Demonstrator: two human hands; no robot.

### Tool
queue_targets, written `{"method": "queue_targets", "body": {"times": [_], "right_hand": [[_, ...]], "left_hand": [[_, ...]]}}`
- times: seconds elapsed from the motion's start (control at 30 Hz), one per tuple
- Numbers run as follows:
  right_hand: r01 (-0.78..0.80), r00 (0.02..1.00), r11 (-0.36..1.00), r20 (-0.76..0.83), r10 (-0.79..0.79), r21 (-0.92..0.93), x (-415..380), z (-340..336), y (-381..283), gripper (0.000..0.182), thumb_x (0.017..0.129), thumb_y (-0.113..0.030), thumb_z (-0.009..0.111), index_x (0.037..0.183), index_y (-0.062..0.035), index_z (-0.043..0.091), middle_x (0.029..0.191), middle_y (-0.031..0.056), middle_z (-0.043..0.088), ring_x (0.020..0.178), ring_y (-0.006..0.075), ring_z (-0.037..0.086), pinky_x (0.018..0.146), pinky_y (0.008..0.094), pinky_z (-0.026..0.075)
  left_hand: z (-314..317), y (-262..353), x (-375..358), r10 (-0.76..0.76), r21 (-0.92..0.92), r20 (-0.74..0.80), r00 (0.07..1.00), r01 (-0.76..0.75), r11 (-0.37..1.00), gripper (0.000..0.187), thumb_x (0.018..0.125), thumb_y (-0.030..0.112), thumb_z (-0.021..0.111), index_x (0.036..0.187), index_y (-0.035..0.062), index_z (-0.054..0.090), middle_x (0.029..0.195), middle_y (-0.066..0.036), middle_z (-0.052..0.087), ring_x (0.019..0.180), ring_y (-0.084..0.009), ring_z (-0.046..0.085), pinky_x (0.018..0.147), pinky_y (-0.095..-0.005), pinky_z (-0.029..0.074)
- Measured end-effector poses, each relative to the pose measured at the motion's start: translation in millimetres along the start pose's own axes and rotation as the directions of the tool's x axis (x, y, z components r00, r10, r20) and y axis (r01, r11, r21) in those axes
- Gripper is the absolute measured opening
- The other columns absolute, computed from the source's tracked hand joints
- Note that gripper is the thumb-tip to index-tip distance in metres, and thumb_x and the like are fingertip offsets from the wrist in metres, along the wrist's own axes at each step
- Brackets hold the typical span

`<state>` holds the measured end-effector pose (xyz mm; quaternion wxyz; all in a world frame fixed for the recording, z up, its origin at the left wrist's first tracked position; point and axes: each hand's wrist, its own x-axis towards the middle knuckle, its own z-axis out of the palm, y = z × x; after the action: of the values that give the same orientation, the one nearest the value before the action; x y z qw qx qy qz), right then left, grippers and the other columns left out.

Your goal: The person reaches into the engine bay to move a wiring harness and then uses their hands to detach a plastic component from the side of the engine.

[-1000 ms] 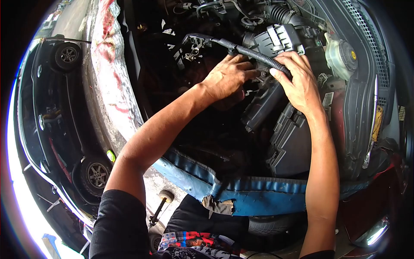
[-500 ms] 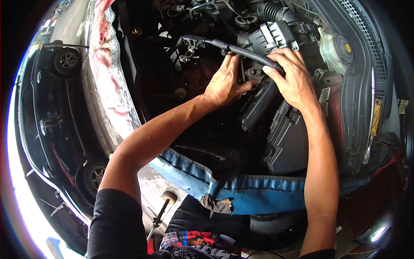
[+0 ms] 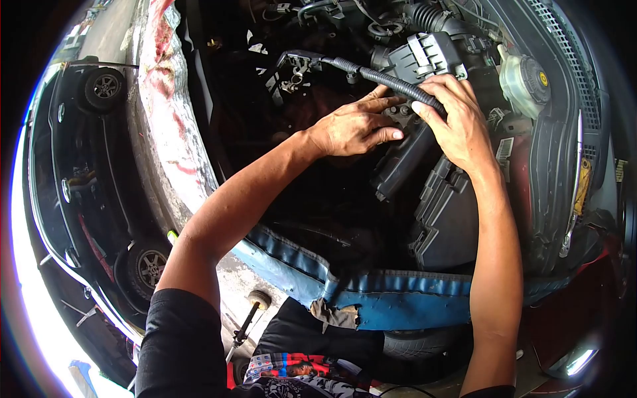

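Note:
A black corrugated wiring conduit [image 3: 375, 77] runs across the engine bay from a metal cable terminal [image 3: 292, 81]. My right hand [image 3: 459, 119] grips its right end, thumb on the near side and fingers over the far side. Below the conduit, my left hand [image 3: 358, 127] stretches its fingers toward a bolted metal bracket [image 3: 400, 114]. Its thumb stands apart from the fingers, and I see nothing held there. One left fingertip passes behind the conduit. A ribbed black plastic housing [image 3: 428, 56] lies just beyond my right hand.
The translucent fluid reservoir [image 3: 524, 83] is right of my hands. Nearer me lie a long black box [image 3: 401, 166] and a larger black cover [image 3: 448, 225]. A blue fender cover [image 3: 398, 298] drapes the near edge. A yellow-handled tool [image 3: 581, 182] rests at right.
My left hand has turned, its fingers swinging rightward from upright behind the conduit to the bracket. My right hand keeps its grip. The whole view has shifted slightly.

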<state>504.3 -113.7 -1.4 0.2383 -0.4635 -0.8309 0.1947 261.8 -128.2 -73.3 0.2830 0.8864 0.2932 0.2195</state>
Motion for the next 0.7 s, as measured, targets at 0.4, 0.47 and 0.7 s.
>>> {"method": "queue_targets", "body": {"times": [0.4,0.47,0.7], "right_hand": [[0.001,1.000,1.000,-0.019,-0.001,-0.014,-1.4,1.3,1.6,0.031,0.094,-0.023,0.072,0.115,0.0008,0.070,0.116,0.0093,0.067,0.110,0.0294,0.059,0.101,0.0404,0.047],[0.011,1.000,1.000,-0.020,-0.011,-0.018,-1.7,1.7,1.7,0.031,0.094,-0.023,0.072,0.115,0.0006,0.070,0.116,0.0094,0.067,0.110,0.0294,0.059,0.101,0.0404,0.047],[0.003,1.000,1.000,-0.022,-0.003,-0.001,-1.1,2.4,1.1,0.029,0.094,-0.021,0.072,0.113,-0.0001,0.070,0.115,0.0087,0.067,0.109,0.0296,0.059,0.101,0.0408,0.047]], "left_hand": [[-0.7,-1.1,-4.7,-0.433,-0.375,0.155,0.888,0.458,0.806,0.058,0.104,0.010,0.052,0.160,0.0066,0.034,0.151,-0.022,0.050,0.143,-0.0376,0.045,0.115,-0.0414,0.041],[-11.1,2.4,1.0,-0.400,-0.396,0.235,0.886,0.463,0.793,0.048,0.102,0.009,0.053,0.149,0.0164,0.055,0.136,-0.008,0.065,0.132,-0.0347,0.054,0.108,-0.0464,0.044],[-3.8,6.0,-1.4,0.080,0.122,0.018,0.997,-0.081,0.989,0.027,0.092,0.014,0.068,0.118,0.0066,0.072,0.154,-0.018,0.051,0.154,-0.0402,0.030,0.125,-0.0546,0.027]]}}
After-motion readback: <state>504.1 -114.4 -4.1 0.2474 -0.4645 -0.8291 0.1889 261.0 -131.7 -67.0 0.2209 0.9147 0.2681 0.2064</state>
